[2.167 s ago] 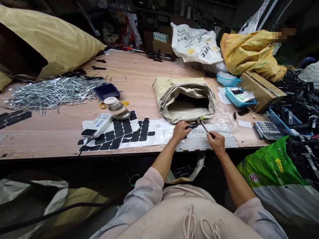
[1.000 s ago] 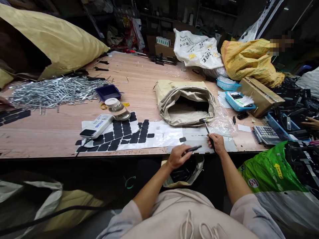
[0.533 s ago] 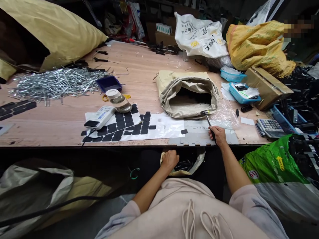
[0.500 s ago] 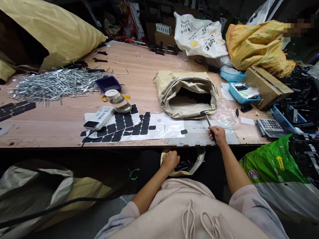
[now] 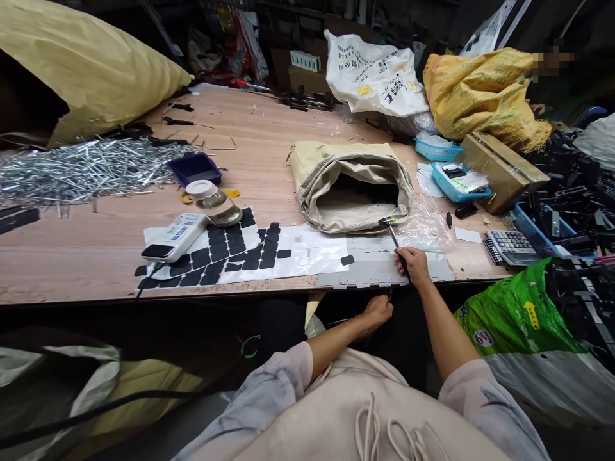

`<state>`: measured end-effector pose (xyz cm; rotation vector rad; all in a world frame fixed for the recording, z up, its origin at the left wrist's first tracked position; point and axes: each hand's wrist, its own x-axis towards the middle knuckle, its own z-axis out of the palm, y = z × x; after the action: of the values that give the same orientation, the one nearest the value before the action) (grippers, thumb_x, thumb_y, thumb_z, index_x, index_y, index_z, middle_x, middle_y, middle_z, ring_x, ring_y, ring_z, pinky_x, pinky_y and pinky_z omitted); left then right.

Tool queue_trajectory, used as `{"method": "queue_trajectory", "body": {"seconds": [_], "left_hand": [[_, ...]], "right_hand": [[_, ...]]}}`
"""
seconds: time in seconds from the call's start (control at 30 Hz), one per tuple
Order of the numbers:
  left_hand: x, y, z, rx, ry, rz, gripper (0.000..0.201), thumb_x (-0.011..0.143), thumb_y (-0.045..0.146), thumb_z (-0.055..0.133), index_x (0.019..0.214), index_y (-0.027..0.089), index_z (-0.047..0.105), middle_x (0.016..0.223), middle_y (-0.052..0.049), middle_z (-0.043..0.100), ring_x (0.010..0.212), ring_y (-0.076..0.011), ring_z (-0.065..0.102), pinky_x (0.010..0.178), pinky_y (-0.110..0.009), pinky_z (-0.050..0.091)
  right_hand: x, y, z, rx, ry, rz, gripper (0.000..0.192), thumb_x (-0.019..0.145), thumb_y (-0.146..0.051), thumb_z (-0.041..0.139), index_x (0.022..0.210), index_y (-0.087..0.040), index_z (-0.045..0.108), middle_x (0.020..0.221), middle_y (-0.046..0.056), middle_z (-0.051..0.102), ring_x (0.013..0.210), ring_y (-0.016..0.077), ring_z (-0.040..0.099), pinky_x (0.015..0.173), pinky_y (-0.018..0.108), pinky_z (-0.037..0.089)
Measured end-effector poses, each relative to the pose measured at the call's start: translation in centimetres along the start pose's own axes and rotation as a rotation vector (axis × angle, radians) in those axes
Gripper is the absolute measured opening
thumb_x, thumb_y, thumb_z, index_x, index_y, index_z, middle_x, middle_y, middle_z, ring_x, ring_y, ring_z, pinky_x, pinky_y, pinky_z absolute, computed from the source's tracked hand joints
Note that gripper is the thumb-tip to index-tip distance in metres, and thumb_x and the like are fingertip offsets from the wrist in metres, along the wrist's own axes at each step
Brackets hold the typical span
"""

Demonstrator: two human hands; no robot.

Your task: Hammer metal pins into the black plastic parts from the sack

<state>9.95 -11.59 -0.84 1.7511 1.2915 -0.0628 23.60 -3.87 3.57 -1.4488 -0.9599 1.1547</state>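
My right hand rests at the table's front edge and grips the handle of a small hammer. Its metal head lies by the mouth of an open beige sack. The hand sits on a flat grey plate at the edge. My left hand is below the table edge, in the dark gap under the plate, fingers curled. What it holds is not clear. A single black pad lies on a white sheet left of the hammer.
Sheets of black pads, a white device, a jar and a blue tray lie left. A pile of metal rods fills the far left. A calculator, a cardboard box and a green bag are right.
My left hand carried a black rod off the table down to a bag beneath it, then shifted right under the edge. My right hand stayed in place with the hammer.
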Motion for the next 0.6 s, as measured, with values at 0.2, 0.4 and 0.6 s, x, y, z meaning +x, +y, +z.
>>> {"method": "queue_trajectory", "body": {"seconds": [0.2, 0.4, 0.6], "left_hand": [[-0.3, -0.5, 0.7, -0.043, 0.010, 0.151, 0.033, 0.097, 0.024, 0.040, 0.125, 0.017, 0.057, 0.103, -0.012, 0.071, 0.092, -0.0240, 0.069, 0.076, -0.030, 0.048], [-2.0, 0.6, -6.6, -0.033, -0.398, 0.460, 0.028, 0.084, 0.033, 0.067, 0.110, 0.023, 0.074, 0.078, -0.004, 0.073, 0.077, -0.0214, 0.070, 0.074, -0.029, 0.053], [5.0, 2.0, -20.7, -0.354, 0.009, 0.525, 0.042, 0.096, 0.048, 0.055, 0.110, 0.014, 0.075, 0.086, -0.009, 0.075, 0.075, -0.0180, 0.068, 0.072, -0.028, 0.053]], "right_hand": [[0.0, 0.1, 0.0, 0.029, -0.007, 0.018, 0.032, 0.070, -0.045, 0.075, 0.075, -0.014, 0.070, 0.057, -0.001, 0.061, 0.039, 0.0085, 0.048, 0.032, 0.019, 0.036], [-0.1, 0.4, -0.4, 0.068, 0.034, -0.008, 0.035, 0.070, -0.048, 0.076, 0.078, -0.015, 0.071, 0.059, 0.000, 0.062, 0.041, 0.0091, 0.049, 0.032, 0.020, 0.036], [-0.1, 0.4, -0.5, 0.127, 0.100, 0.004, 0.036, 0.071, -0.049, 0.074, 0.080, -0.015, 0.072, 0.060, 0.000, 0.062, 0.041, 0.0097, 0.049, 0.032, 0.020, 0.037]]}}
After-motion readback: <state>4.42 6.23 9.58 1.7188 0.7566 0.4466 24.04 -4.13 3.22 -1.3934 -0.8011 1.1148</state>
